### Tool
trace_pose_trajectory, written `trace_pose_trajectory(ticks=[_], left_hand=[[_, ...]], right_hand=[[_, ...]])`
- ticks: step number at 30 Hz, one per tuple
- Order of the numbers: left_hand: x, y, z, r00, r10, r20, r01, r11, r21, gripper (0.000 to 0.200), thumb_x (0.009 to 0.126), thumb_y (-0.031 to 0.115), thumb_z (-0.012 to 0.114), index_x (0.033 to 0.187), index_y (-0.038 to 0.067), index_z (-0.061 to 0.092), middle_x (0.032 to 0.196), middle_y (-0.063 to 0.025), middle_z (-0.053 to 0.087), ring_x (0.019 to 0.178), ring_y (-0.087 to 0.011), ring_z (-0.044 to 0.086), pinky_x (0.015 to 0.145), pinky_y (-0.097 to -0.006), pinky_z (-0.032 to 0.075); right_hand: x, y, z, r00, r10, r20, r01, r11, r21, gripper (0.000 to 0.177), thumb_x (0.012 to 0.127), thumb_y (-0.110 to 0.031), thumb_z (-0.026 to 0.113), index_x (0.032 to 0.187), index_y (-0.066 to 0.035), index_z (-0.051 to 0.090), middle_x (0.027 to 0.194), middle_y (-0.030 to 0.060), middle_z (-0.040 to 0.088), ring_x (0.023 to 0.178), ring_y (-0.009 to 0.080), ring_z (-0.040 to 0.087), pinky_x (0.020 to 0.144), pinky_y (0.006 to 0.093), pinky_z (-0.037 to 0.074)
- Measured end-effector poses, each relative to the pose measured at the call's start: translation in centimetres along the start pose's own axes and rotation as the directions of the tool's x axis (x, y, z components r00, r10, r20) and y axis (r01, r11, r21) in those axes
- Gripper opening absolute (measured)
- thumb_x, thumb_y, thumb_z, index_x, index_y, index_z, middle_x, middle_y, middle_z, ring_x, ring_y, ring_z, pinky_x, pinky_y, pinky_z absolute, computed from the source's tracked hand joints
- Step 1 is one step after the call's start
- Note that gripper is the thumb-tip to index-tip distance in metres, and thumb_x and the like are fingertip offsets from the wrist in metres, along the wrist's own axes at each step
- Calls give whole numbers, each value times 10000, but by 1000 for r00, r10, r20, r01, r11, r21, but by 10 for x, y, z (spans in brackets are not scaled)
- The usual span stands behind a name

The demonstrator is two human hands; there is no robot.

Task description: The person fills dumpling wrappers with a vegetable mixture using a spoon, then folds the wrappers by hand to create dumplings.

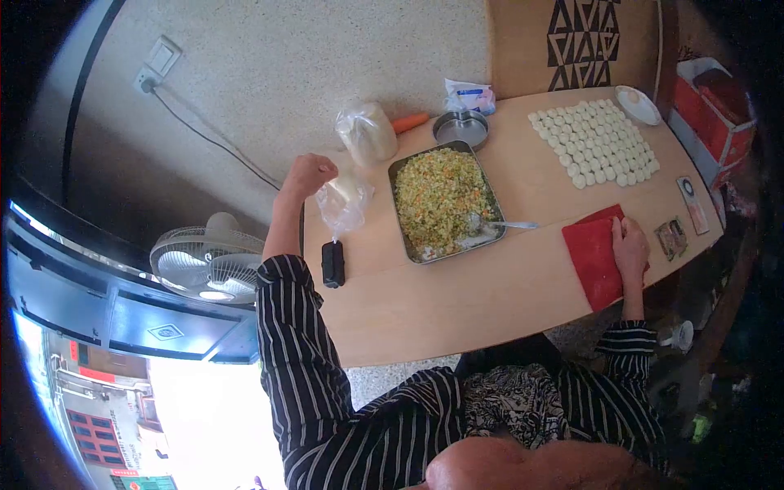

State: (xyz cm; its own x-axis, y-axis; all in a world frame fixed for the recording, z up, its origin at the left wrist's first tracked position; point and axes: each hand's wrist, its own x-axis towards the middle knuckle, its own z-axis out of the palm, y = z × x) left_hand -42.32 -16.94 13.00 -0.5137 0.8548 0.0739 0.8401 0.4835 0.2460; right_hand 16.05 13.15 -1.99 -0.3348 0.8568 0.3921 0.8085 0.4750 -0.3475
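My left hand (310, 174) is raised at the table's left side, fingers curled together beside a clear plastic bag (345, 204) with something pale in it. Whatever its fingertips pinch, if anything, is too small to make out. On the right, my right hand (629, 251) is closed on the edge of a folded red cloth (590, 260) lying flat on the table. Between the hands stands a metal tray (422, 260) full of chopped vegetable filling (441, 196) with green and orange bits. A metal spoon (510, 224) rests in the filling, its handle over the tray's right rim.
Rows of small round dough pieces (594, 143) lie at the back right near a white plate (637, 106). Behind the tray are a round metal tin (461, 129), a carrot (410, 122) and a fuller plastic bag (367, 137). A black case (333, 265) lies front left; a fan (208, 260) stands beyond.
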Motion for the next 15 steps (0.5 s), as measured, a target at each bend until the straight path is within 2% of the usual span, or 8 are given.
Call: trace_pose_trajectory(ticks=[3,6,9,12,15], left_hand=[[5,-8,3,1000,17,-7,-17,1000,2,189,765,195,696,890,64,750,832,-139,722,764,-263,709,711,-364,554],[8,-16,6,999,-31,-22,29,997,-78,187,774,206,678,877,65,745,821,-144,717,761,-284,705,705,-372,548],[2,-20,5,986,8,-167,-14,999,-41,199,798,212,657,867,39,727,812,-156,709,723,-280,693,690,-368,539],[-17,-19,0,967,-127,-221,97,985,-142,243,823,228,639,851,-4,703,757,-148,702,694,-240,681,673,-354,533],[-48,-25,-2,964,-225,-141,162,919,-359,286,873,249,634,927,-28,684,859,-113,714,763,-188,673,696,-322,528]], right_hand=[[0,-6,-6,1000,26,10,-26,1000,7,354,970,-332,554,810,-16,550,814,202,609,764,405,605,680,486,458],[1,-7,-8,998,37,47,-35,999,-24,342,968,-327,561,820,-18,558,816,199,618,761,400,610,674,475,467],[1,-9,-10,995,40,90,-40,999,-2,334,965,-320,570,815,-22,557,810,194,617,741,391,608,659,464,469],[7,-3,-8,995,-22,92,22,1000,-4,319,967,-306,572,815,-27,559,806,192,617,728,390,602,642,452,468],[13,7,1,992,-116,52,117,993,-7,302,974,-292,562,829,-27,565,807,196,614,722,398,596,643,454,471]])
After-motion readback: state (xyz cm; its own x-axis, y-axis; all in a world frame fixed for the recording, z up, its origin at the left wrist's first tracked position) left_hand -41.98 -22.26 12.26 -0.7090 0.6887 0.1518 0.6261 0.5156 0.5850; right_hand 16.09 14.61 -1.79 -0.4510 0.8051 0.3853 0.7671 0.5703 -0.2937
